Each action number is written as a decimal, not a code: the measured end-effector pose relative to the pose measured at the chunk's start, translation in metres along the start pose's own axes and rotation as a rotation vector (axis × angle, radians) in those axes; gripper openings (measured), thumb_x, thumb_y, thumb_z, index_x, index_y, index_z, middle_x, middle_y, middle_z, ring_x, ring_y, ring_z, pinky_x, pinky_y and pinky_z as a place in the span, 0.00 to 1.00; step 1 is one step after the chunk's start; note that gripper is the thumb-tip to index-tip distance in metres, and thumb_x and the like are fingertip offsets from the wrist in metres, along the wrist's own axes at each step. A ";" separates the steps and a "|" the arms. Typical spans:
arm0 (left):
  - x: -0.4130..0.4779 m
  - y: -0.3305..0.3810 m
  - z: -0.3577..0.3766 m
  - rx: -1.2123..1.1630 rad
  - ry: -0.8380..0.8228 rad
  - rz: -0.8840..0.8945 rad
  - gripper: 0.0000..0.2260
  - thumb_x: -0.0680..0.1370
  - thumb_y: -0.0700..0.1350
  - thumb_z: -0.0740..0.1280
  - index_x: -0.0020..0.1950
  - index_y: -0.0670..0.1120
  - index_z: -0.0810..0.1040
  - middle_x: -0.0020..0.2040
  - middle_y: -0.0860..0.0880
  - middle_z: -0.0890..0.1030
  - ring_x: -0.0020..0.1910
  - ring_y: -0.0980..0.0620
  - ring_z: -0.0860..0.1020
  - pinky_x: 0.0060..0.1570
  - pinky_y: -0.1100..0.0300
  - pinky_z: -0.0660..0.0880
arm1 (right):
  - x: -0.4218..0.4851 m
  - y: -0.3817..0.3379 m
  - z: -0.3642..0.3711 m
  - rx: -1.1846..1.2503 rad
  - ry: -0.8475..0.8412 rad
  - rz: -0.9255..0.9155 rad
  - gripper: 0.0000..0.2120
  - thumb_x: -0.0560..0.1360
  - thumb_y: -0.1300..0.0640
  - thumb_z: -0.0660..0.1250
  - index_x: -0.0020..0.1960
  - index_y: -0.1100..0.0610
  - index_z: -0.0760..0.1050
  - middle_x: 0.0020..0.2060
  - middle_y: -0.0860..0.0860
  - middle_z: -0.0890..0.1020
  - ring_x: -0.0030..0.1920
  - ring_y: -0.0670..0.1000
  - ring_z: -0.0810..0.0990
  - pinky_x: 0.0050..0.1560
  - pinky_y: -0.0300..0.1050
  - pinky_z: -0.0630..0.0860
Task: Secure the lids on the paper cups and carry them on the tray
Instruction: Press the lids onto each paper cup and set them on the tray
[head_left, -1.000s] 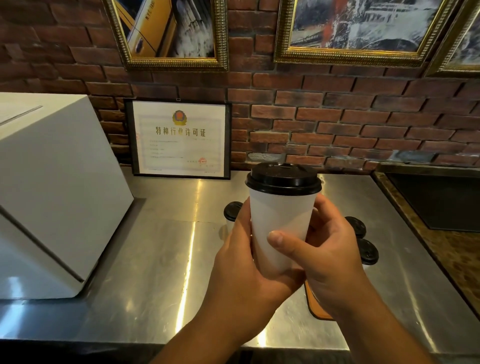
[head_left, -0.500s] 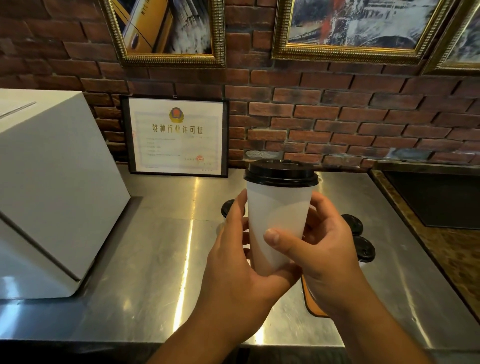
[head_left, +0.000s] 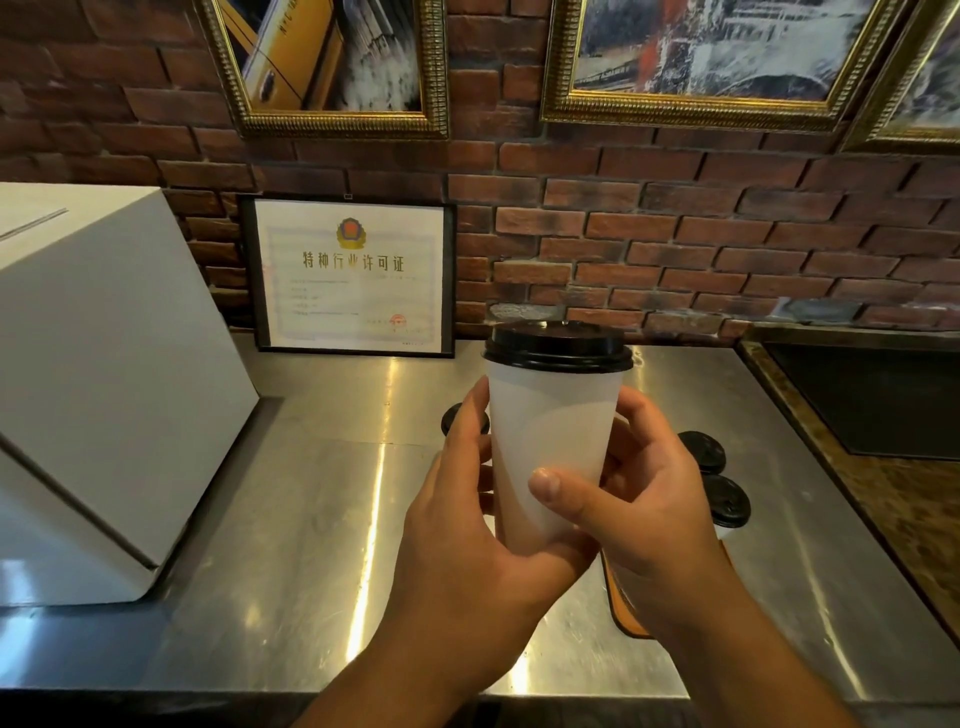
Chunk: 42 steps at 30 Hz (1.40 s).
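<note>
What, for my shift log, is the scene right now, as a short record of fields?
cup: white paper, upright, held in both hands
lid: black, on the cup
left hand: grips the cup's lower left side
right hand: grips the right side, thumb across the front
other lids: three, black, behind the hands
tray: orange-brown, mostly hidden under the right hand
counter: steel

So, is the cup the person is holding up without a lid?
No: a black lid sits on top of the white cup, which the left hand and right hand both grip.
</note>
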<state>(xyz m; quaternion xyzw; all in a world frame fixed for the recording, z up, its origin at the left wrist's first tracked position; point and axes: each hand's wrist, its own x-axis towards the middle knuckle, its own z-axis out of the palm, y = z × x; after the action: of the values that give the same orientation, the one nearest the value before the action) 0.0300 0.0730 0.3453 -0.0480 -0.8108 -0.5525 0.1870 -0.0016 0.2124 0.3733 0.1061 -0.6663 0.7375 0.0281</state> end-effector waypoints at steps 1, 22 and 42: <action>0.000 0.000 0.000 0.002 -0.001 0.004 0.49 0.62 0.73 0.75 0.77 0.79 0.51 0.64 0.75 0.72 0.64 0.72 0.71 0.38 0.83 0.69 | 0.000 0.000 0.000 0.007 -0.010 0.006 0.39 0.58 0.43 0.82 0.67 0.37 0.72 0.56 0.36 0.84 0.59 0.41 0.84 0.46 0.37 0.84; 0.000 0.004 -0.005 0.061 -0.005 0.007 0.48 0.63 0.70 0.77 0.73 0.82 0.49 0.66 0.74 0.70 0.64 0.74 0.69 0.38 0.85 0.67 | -0.004 0.004 0.002 0.045 0.016 -0.023 0.37 0.59 0.47 0.84 0.66 0.38 0.76 0.58 0.42 0.85 0.61 0.46 0.84 0.49 0.39 0.85; 0.001 0.001 -0.004 0.044 0.044 -0.046 0.42 0.58 0.75 0.75 0.65 0.82 0.56 0.60 0.78 0.70 0.62 0.76 0.69 0.34 0.84 0.67 | -0.005 0.003 -0.001 0.039 -0.057 -0.002 0.35 0.63 0.53 0.86 0.65 0.35 0.76 0.58 0.41 0.85 0.61 0.46 0.84 0.51 0.41 0.85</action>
<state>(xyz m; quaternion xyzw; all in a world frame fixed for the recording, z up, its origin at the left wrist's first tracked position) 0.0305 0.0693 0.3484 -0.0131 -0.8192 -0.5398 0.1932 0.0030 0.2135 0.3694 0.1283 -0.6522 0.7470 0.0074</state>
